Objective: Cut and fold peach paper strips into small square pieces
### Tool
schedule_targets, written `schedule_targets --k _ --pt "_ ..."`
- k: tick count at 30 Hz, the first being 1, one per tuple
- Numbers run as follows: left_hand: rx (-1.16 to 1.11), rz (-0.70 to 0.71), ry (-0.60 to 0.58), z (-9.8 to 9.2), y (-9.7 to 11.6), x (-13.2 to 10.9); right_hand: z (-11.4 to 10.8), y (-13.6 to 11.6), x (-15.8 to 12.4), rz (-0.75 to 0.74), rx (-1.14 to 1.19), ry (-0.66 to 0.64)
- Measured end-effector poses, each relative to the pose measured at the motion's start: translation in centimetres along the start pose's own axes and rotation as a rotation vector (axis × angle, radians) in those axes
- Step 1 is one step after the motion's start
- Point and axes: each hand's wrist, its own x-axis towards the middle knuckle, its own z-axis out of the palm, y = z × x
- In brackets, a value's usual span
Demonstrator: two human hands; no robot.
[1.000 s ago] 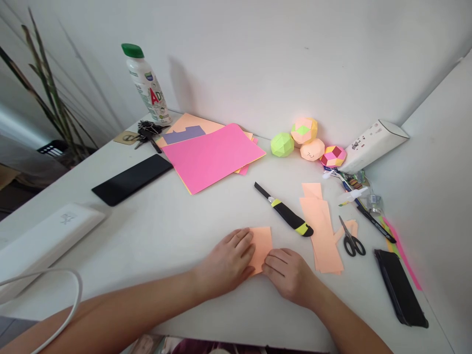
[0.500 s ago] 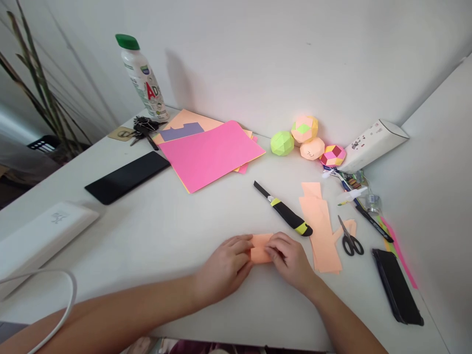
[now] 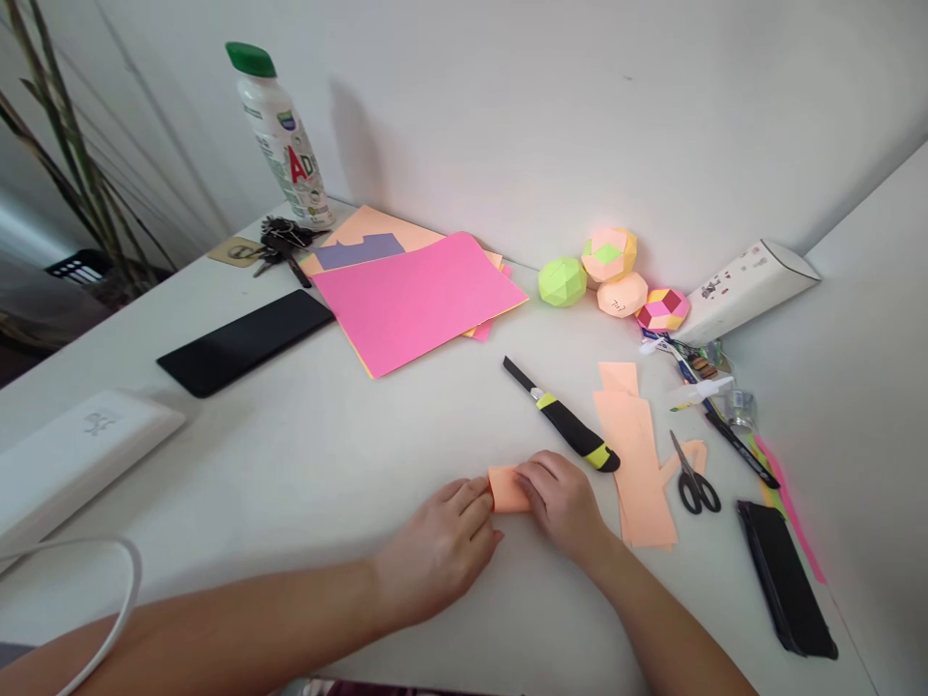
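Note:
A small folded piece of peach paper point(image 3: 507, 490) lies on the white table point(image 3: 304, 474) between my two hands. My left hand point(image 3: 446, 541) has its curled fingertips against the paper's left edge, partly hiding it. With thumb and fingers, my right hand point(image 3: 562, 498) pinches the right end of the paper. Beyond my right hand is a black and lime utility knife point(image 3: 570, 428), its blade pointing away to the left. Cut strips of peach paper point(image 3: 636, 464) lie to the right, and scissors point(image 3: 694, 483) with black handles rest beside them.
Pink sheets point(image 3: 420, 304) are stacked at the back. Faceted paper balls point(image 3: 563, 281) and a white box point(image 3: 750, 290) stand along the wall. To the left are a black tablet-like slab point(image 3: 246, 343), keys point(image 3: 282, 242), a bottle point(image 3: 282, 145) and a white device point(image 3: 87, 454). A black case point(image 3: 787, 580) lies right.
The peach paper between my hands now looks shorter, its upper layer folded over. My right hand has shifted slightly left across it. The view has tilted a little.

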Motion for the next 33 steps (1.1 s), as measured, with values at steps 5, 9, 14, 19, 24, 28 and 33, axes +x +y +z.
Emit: schedule_targets --k 5,9,14,19,24,28,33 --pt "0.027 -0.015 -0.058 -0.4 0.2 0.3 -0.1 -0.1 0.3 0.017 0.001 -0.018" --pt "0.087 -0.052 -0.151 -0.7 0.5 0.6 -0.3 -0.2 0.6 0.033 0.013 -0.028" --pt "0.103 -0.059 -0.169 -0.4 0.8 0.3 -0.2 -0.1 0.7 0.042 0.038 -0.018" --pt "0.123 -0.048 -0.223 0.0 0.9 -0.3 -0.2 0.0 0.6 0.054 0.072 -0.007" --pt "0.137 -0.018 -0.229 0.0 1.1 -0.6 -0.1 0.2 0.6 0.061 0.097 -0.008" --pt "0.138 -0.023 -0.253 0.1 1.1 -0.6 -0.2 0.2 0.6 0.075 0.114 -0.019" --pt "0.137 -0.030 -0.254 0.1 1.1 -0.7 -0.3 0.1 0.7 0.086 0.123 -0.030"
